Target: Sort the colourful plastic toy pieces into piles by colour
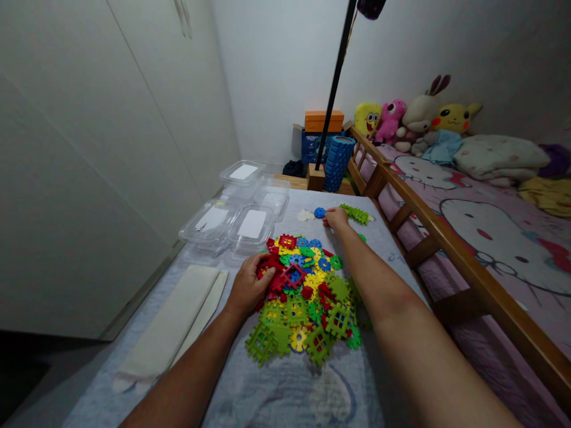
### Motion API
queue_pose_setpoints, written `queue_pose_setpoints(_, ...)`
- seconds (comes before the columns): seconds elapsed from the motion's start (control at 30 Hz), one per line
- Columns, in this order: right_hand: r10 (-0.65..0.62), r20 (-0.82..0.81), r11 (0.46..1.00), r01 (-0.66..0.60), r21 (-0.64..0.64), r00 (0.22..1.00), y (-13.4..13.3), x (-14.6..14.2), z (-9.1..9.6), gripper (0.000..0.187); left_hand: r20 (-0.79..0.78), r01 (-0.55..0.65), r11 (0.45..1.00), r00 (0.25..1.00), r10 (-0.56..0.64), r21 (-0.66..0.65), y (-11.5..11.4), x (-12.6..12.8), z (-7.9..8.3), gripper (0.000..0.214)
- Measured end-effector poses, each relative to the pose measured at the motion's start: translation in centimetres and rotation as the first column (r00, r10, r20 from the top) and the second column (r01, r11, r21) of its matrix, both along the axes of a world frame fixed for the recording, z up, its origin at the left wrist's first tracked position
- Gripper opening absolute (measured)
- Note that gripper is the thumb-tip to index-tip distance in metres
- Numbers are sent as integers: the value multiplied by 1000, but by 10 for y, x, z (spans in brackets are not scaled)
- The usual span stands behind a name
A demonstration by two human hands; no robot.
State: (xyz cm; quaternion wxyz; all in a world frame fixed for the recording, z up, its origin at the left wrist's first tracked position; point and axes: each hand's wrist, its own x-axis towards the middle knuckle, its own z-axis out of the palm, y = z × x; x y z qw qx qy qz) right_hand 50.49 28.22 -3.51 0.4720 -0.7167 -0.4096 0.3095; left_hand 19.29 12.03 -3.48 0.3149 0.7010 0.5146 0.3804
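Head view: left hand [248,288] clutches red pieces [264,267] at edge of bright multicolour pile [307,303]; right hand [336,219] beside blue gear [319,212], grip unclear.

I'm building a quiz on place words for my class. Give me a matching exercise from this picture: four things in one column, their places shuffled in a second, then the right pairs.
Things
1. left hand
2. right hand
3. clear lidded boxes
4. folded cream cloth

Places
A. near left of the table, beside the left forearm
B. resting on the left edge of the toy pile
C. far left of the table, beyond the pile
D. far side, between a blue round piece and a row of green pieces

Pairs: 1-B, 2-D, 3-C, 4-A
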Motion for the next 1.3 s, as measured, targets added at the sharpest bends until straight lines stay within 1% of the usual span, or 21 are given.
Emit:
queue_pose_setpoints(0.1,-49,-75,999,48,-23,996,-10,-9,11,16,-15,-2,1000,1000,2,6,1,-1,-1,38)
queue_pose_setpoints(0.17,-47,-112,999,46,-10,993,-24,-12,19,16,-21,1,1000,1000,0,13,1,-1,-1,39)
queue_pose_setpoints(0.23,-9,-166,1000,14,29,986,-43,-12,28,15,-20,6,1000,1000,-5,17,1,-1,-1,38)
queue_pose_setpoints(0.3,61,-216,996,-47,71,974,-67,-8,35,13,-20,5,1000,1000,-5,20,1,-1,0,38)
queue_pose_setpoints(0.37,135,-216,989,-119,86,967,-94,-4,38,12,-21,0,1000,1000,0,26,1,-1,0,37)
queue_pose_setpoints(0.43,198,-121,980,-192,58,973,-122,-1,38,13,-24,-2,999,1000,3,32,1,0,0,37)
queue_pose_setpoints(0.5,283,42,959,-284,5,958,-146,-1,36,11,-27,2,999,1000,-1,37,1,0,0,37)
queue_pose_setpoints(0.57,377,210,926,-371,-71,902,-165,-5,33,9,-30,4,999,1000,-3,43,1,0,0,37)
queue_pose_setpoints(0.6,410,279,912,-395,-108,869,-173,-7,32,9,-32,3,999,999,-1,44,1,0,0,38)
queue_pose_setpoints(0.67,437,378,899,-406,-162,817,-184,-13,32,11,-31,-3,999,999,4,44,2,0,-1,38)
queue_pose_setpoints(0.77,441,453,897,-396,-196,775,-195,-18,38,13,-18,-21,999,1000,22,26,2,-1,-3,37)
queue_pose_setpoints(0.9,492,453,870,-432,-236,744,-213,-14,48,15,-9,-49,999,999,49,6,3,-1,-6,38)
queue_pose_setpoints(0.97,534,444,844,-481,-237,719,-226,-9,50,20,-10,-53,999,999,53,4,4,-1,-8,38)
queue_pose_setpoints(1.03,565,444,821,-526,-222,695,-237,-4,49,29,-7,-51,999,999,51,3,4,-1,-9,38)
queue_pose_setpoints(1.1,572,443,815,-542,-207,690,-246,-2,45,42,-9,-51,999,999,51,4,5,-1,-9,37)
queue_pose_setpoints(1.17,563,437,820,-538,-195,701,-251,-2,40,49,-14,-54,998,998,54,8,4,-1,-9,37)
queue_pose_setpoints(1.3,498,445,854,-510,-103,745,-249,-8,35,47,-21,-57,998,998,57,11,4,-2,-9,38)
